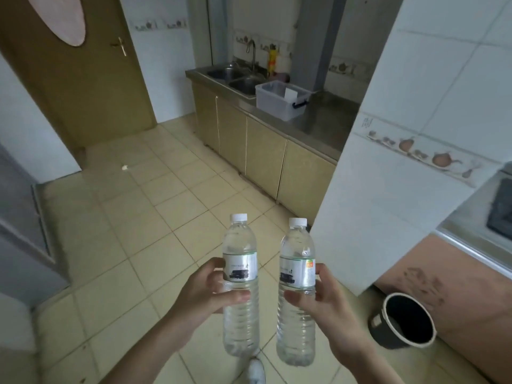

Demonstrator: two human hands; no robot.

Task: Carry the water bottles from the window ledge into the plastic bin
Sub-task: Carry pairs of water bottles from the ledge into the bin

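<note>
Two bottles up, translucent white plastic bin (279, 102) well ahead on the counter.
Our left hand (206, 293) wraps one clear capped water bottle (240, 275), right hand (318, 297) its twin (297, 278); loose fingertip grips risk a slip.

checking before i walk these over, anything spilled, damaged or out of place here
Nothing spilled or damaged. Both bottles are capped and upright, one in the left hand and one in the right hand. The only stray item is a small white scrap on the floor tiles near the door, away from the plastic bin.

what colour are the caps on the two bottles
White, both bottle caps; seen clearly in the head view.
</note>
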